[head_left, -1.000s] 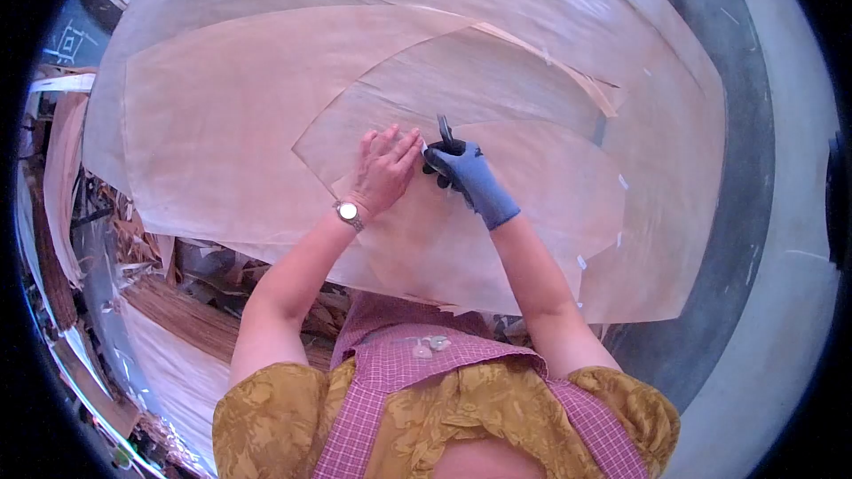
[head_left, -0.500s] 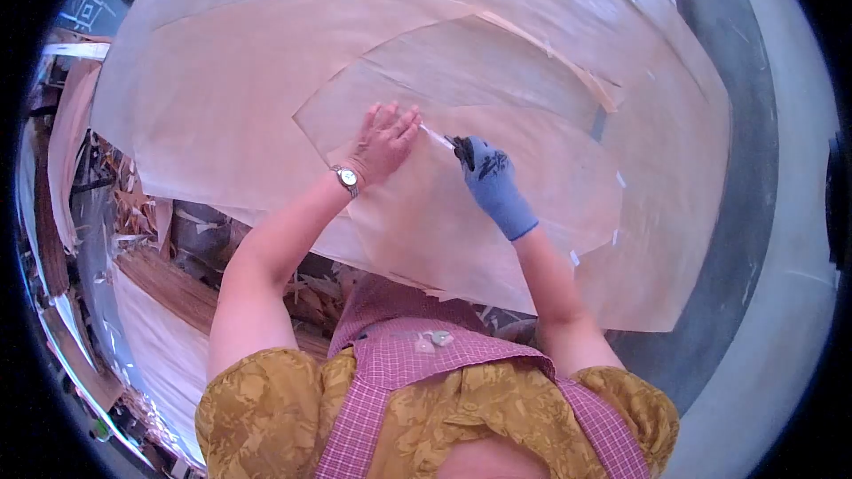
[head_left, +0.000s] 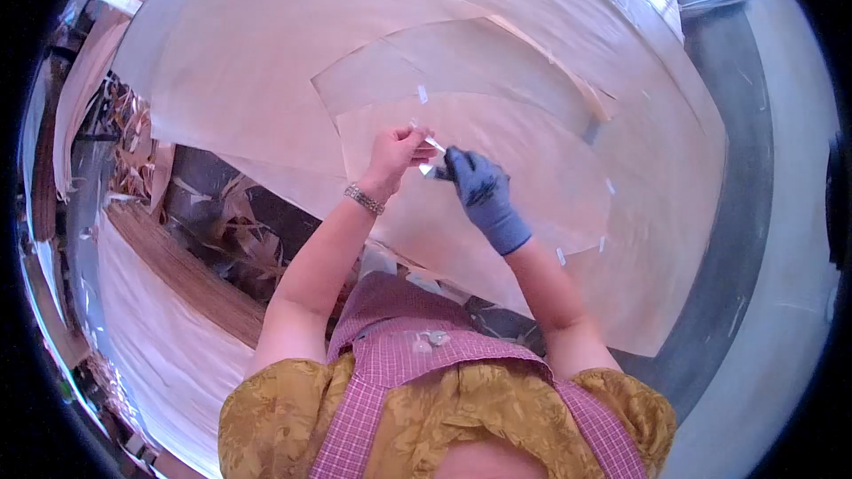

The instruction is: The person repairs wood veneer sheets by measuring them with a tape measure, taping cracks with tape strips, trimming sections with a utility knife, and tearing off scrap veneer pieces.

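Observation:
My bare left hand point(head_left: 393, 160), with a watch on its wrist, is raised over pale, thin wood veneer sheets point(head_left: 497, 195). Its thumb and index finger pinch one end of a short strip of white tape point(head_left: 434, 143). On the strip's other end closes my right hand point(head_left: 482, 195), in a blue glove with dark fingertips. Whether that hand also holds a tool is not clear. A small white piece point(head_left: 426, 170) shows between the hands, below the strip. Just beyond them, a white tape piece point(head_left: 422, 94) lies across a veneer edge.
More tape pieces point(head_left: 560, 256) dot the veneer at the right. A narrow loose veneer strip point(head_left: 550, 58) lies toward the back. Veneer scraps point(head_left: 253, 231) and a stack of brown sheets point(head_left: 182, 266) are at the lower left. A grey surface point(head_left: 741, 213) borders the right side.
My left hand has lifted from lying flat on the veneer and now pinches the white strip. A tape piece now shows where that hand was. My right hand has shifted slightly toward me.

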`<state>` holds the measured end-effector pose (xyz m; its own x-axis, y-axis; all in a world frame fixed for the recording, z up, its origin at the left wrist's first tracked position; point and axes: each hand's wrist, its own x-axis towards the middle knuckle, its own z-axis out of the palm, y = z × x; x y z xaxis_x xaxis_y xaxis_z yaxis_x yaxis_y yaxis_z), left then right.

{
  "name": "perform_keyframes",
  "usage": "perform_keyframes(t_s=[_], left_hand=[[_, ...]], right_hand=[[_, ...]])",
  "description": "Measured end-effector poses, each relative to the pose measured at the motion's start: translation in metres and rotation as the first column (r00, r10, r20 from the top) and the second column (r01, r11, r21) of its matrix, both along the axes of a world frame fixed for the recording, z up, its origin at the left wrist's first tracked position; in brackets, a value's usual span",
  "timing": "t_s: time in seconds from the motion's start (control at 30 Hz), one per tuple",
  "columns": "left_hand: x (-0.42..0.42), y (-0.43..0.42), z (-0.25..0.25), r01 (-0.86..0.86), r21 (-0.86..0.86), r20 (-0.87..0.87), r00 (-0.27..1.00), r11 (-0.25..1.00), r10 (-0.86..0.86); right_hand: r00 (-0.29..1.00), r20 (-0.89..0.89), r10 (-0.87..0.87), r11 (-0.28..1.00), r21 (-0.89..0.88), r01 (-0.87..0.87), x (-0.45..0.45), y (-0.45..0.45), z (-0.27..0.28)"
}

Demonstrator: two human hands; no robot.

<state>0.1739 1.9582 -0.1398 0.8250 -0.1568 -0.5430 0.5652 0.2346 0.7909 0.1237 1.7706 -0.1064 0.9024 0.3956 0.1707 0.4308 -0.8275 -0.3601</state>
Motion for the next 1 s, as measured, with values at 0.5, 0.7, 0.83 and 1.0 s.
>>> perform_keyframes(t_s=[0.5, 0.7, 0.83, 1.0], left_hand=[[-0.065, 0.065, 0.035, -0.066, 0.032, 0.204, 0.977, 0.997, 0.058], [-0.055, 0.087, 0.029, -0.403, 0.727, 0.595, 0.775, 0.556, -0.215], [-0.033, 0.125, 0.016, -0.460, 0.849, 0.512, 0.837, 0.260, -0.192], [-0.033, 0.127, -0.019, -0.446, 0.887, 0.436, 0.730, 0.115, -0.526]], right_hand=[[0.567, -0.782, 0.259, 0.619, 0.585, 0.524, -0.005, 0.057, 0.007], [0.603, -0.752, 0.264, 0.536, 0.635, 0.557, 0.026, 0.106, -0.005], [0.502, -0.829, 0.247, 0.555, 0.546, 0.628, 0.073, 0.143, -0.036], [0.385, -0.905, 0.181, 0.551, 0.418, 0.722, 0.088, 0.144, -0.074]])
